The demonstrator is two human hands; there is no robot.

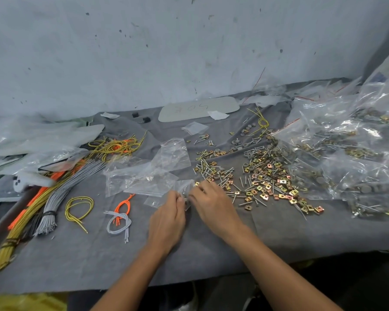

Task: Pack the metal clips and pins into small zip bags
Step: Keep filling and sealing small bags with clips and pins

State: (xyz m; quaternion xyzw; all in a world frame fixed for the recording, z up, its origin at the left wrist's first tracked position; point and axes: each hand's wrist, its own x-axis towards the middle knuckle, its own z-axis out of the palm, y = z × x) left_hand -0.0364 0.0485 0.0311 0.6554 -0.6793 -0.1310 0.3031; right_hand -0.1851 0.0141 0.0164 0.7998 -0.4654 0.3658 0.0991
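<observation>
The left hand (pixel 167 217) and right hand (pixel 213 205) both pinch a small zip bag (pixel 186 187) near the desk's (pixel 76 254) front edge, with the loose clips and pins (pixel 267 176) spread just rightward, nearest the right hand

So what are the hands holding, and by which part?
The left hand and the right hand both pinch a small clear plastic zip bag by its near edge; whether that edge is the opening cannot be told.

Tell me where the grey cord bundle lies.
Head view, left side: the grey cord bundle lies on the grey cloth, between the yellow cord bundle and a yellow cord loop.
</observation>
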